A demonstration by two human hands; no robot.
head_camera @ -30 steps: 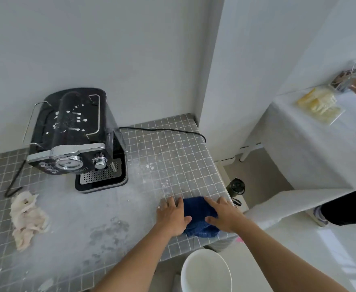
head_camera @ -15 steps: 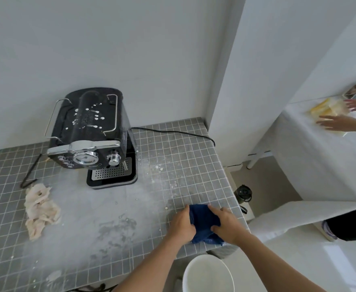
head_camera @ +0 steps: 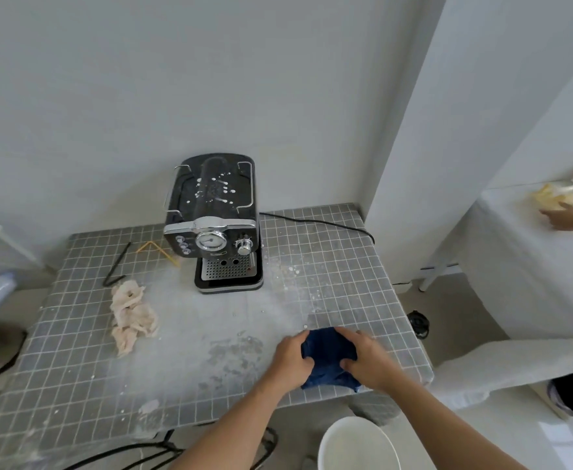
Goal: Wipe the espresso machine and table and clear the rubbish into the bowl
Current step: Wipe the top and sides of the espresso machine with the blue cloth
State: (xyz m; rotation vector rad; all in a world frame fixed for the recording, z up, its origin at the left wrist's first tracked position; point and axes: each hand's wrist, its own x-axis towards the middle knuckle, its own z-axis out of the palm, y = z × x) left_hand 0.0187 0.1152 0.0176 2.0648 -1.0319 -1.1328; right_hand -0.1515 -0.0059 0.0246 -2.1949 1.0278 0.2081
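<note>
A black espresso machine [head_camera: 214, 215] stands at the back of the grey tiled table [head_camera: 75, 334], its top spattered with white drops. White powder and stains cover the tiles in front of it. A dark blue cloth [head_camera: 327, 356] lies bunched near the table's front right edge. My left hand [head_camera: 291, 359] grips its left side and my right hand [head_camera: 368, 359] its right side. A crumpled beige rag [head_camera: 130, 313] lies left of the machine. A white bowl [head_camera: 357, 444] sits below the table's front edge.
A black bent rod [head_camera: 117, 266] and a yellow bent wire [head_camera: 158, 251] lie beside the machine. Its power cord [head_camera: 315, 222] runs right to the wall. Another person's hand [head_camera: 569, 215] works at a white-covered table on the right. Cables hang under the table's front.
Both hands have gathered the blue cloth from flat into a bunch and grip it. The view has swung left, showing more of the table's left side.
</note>
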